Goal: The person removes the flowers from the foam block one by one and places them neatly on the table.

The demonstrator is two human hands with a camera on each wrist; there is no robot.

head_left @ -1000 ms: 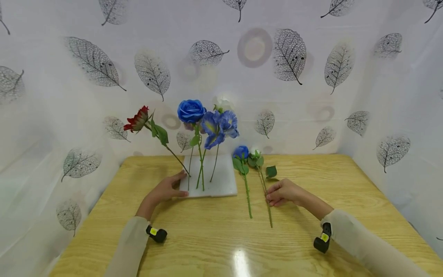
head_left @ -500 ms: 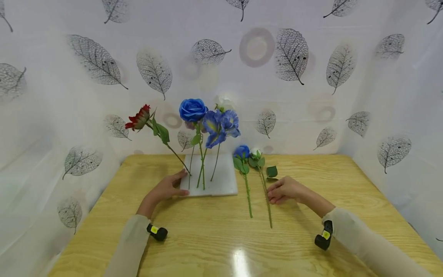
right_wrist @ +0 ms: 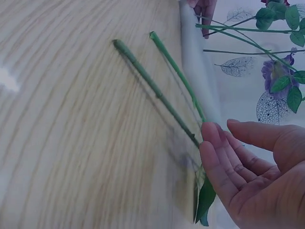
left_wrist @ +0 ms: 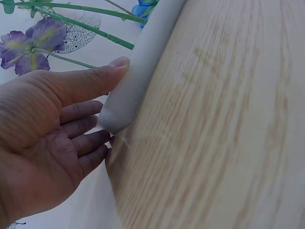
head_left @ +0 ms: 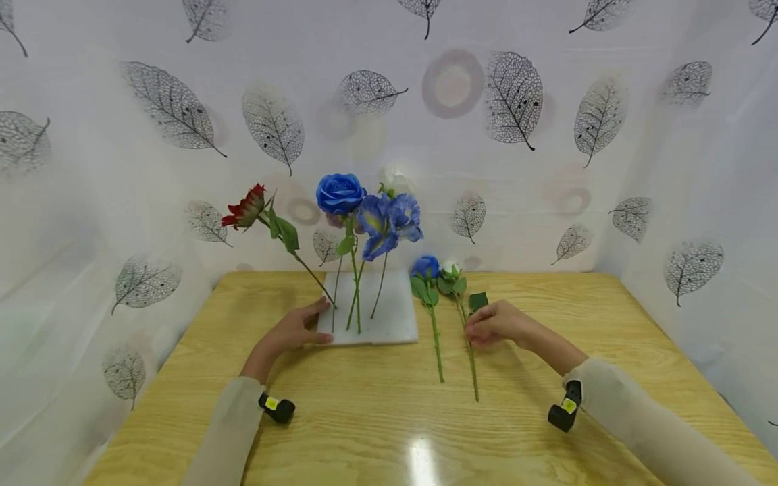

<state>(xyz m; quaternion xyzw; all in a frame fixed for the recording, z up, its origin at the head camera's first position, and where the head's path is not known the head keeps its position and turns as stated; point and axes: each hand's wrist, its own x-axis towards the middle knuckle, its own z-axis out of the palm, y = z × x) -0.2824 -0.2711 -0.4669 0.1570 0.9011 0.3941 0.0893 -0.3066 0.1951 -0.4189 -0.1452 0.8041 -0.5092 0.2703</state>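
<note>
At the left front corner of a white foam board (head_left: 395, 320), my left hand (head_left: 296, 331) holds the board between thumb and fingers. In the left wrist view, the thumb (left_wrist: 95, 82) lies along one edge and the fingertips meet the side. My right hand (head_left: 501, 324) hovers at the stem of a white rose (head_left: 450, 271) lying on the table. The right wrist view shows that hand's thumb (right_wrist: 255, 135) apart from its loosely bent fingers, with the green stem (right_wrist: 157, 90) passing behind the fingertips; contact is unclear. A blue rose (head_left: 425, 267) lies alongside, to the left.
Standing in the board are a red flower (head_left: 246, 209) leaning left, a tall blue rose (head_left: 340, 194), a blue-purple iris (head_left: 378, 226) and a pale flower (head_left: 396, 182) behind. A loose-looking green leaf (head_left: 478, 301) is beside the right hand. A leaf-printed curtain (head_left: 377, 40) surrounds the wooden table (head_left: 340, 432).
My right hand has shifted slightly up along the stem toward the white rose's head, now covering part of the leaf. My left hand stays at the board's corner.
</note>
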